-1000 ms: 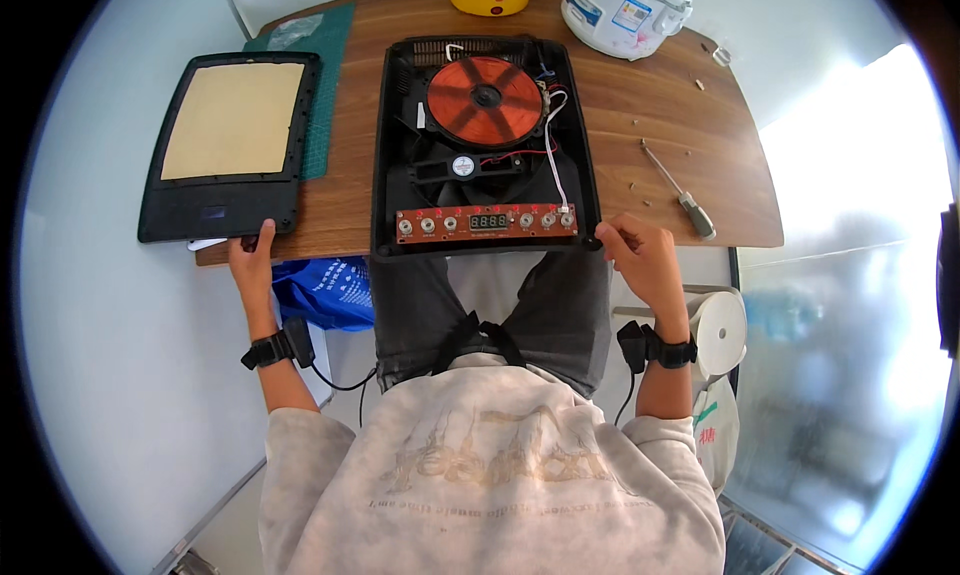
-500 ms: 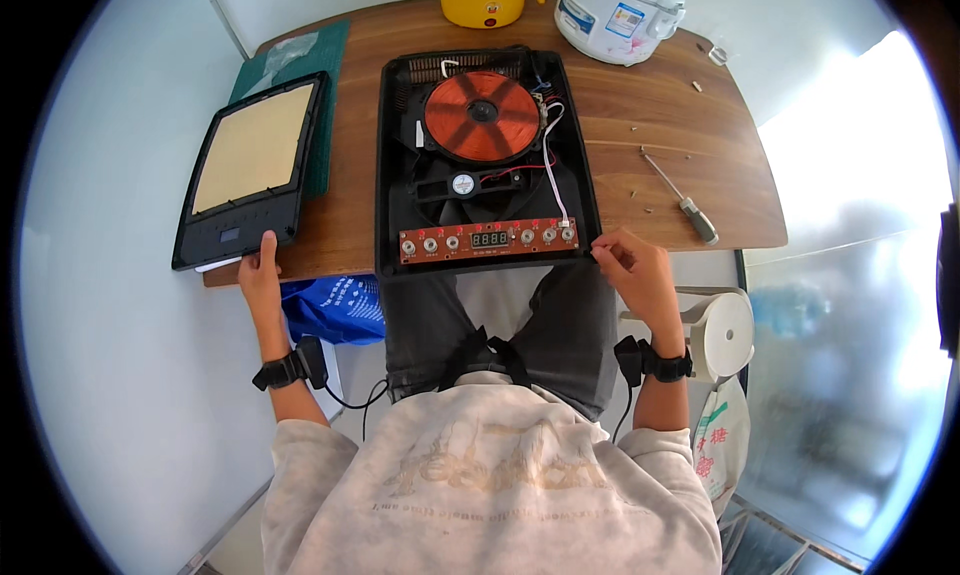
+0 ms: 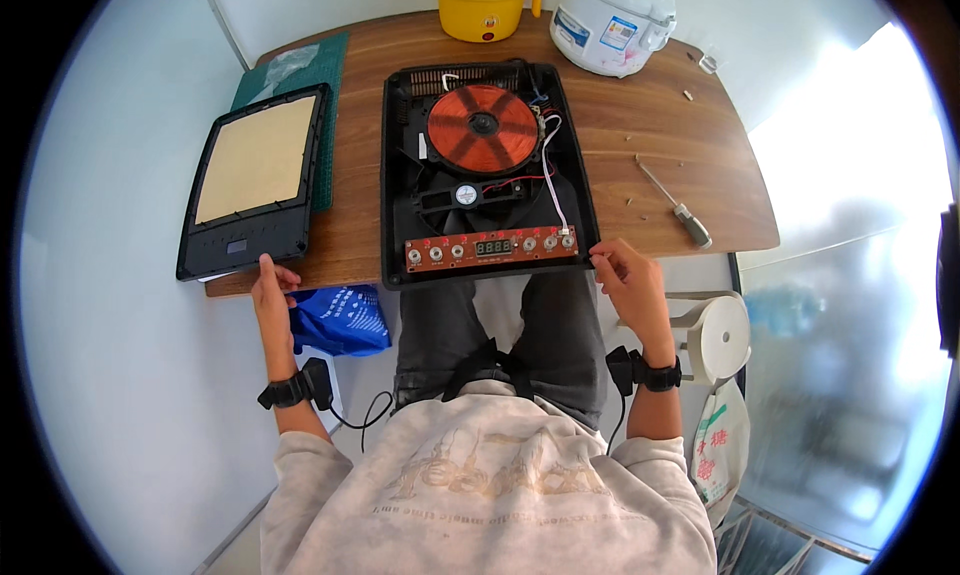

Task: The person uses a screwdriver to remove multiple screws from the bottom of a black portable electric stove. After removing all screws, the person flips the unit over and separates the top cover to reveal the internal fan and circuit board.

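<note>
At far left, cover panel: black top cover with tan underside facing up, lying on the wooden table, partly over a green mat, long axis running away from the body, near edge hanging at the table's front edge.
Left hand: left hand just below that near edge, fingers curled up against the panel's front right corner, thumb side touching it; narrow, pinching rather than spread; whether fully clamped cannot be told.
Direction from left hand: panel straight ahead and slightly left, touching; nearer to this hand than to the other by far.
Below left hand: blue bag under the table edge, just beside the wrist, untouched.
Centre, opened cooker base: black induction cooker base with copper coil, fan and red control board exposed; long axis away from the body, front edge overhanging the lap.
Right hand: right hand at the base's front right corner, fingertips resting on the rim, loosely curled, holding nothing else.
Direction from right hand: base up and to the left, touching at the corner only.
Right of base: screwdriver lying diagonally on the table, apart from the hand.
Far edge: yellow pot and white rice cooker, well apart from both hands.
</note>
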The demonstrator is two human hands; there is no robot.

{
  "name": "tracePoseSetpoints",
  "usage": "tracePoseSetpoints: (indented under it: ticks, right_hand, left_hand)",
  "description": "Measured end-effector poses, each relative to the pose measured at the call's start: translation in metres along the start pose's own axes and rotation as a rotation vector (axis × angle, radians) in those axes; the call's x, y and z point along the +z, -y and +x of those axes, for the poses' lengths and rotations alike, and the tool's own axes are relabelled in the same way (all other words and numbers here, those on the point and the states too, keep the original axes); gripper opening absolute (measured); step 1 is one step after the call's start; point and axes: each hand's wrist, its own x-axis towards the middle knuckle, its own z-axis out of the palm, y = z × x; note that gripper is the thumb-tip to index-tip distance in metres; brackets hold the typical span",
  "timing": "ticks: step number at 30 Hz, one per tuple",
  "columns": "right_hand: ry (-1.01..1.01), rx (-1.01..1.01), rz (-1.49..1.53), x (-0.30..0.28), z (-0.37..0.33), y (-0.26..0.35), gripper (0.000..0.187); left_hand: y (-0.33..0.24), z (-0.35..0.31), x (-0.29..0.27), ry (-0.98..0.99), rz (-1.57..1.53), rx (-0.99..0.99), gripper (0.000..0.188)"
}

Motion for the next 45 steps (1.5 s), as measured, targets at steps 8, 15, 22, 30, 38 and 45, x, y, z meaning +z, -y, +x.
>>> tracePoseSetpoints:
  ticks: [8, 15, 22, 30, 38, 45]
  right_hand:
    - [0.050, -0.050, -0.011, -0.005, 0.004, -0.001, 0.012]
    - [0.101, -0.067, 0.091, -0.005, 0.006, -0.009, 0.014]
    - [0.121, -0.041, 0.142, -0.008, 0.004, -0.011, 0.018]
    - [-0.261, -0.097, -0.094, -0.059, 0.013, -0.048, 0.031]
    - [-0.494, -0.043, -0.515, -0.097, 0.026, -0.103, 0.045]
    - [-0.458, -0.065, -0.613, -0.090, 0.041, -0.131, 0.044]
  left_hand:
    - [-0.009, -0.008, 0.000, 0.101, 0.083, 0.048, 0.053]
    - [-0.057, -0.019, 0.009, 0.369, 0.160, 0.166, 0.038]
    - [-0.125, -0.032, 0.068, 0.654, 0.227, 0.499, 0.018]
    - [-0.138, -0.055, 0.111, 0.825, 0.537, 0.763, 0.034]
    - [-0.114, -0.062, 0.116, 0.778, 0.547, 0.745, 0.038]
    - [-0.106, -0.065, 0.116, 0.707, 0.510, 0.759, 0.031]
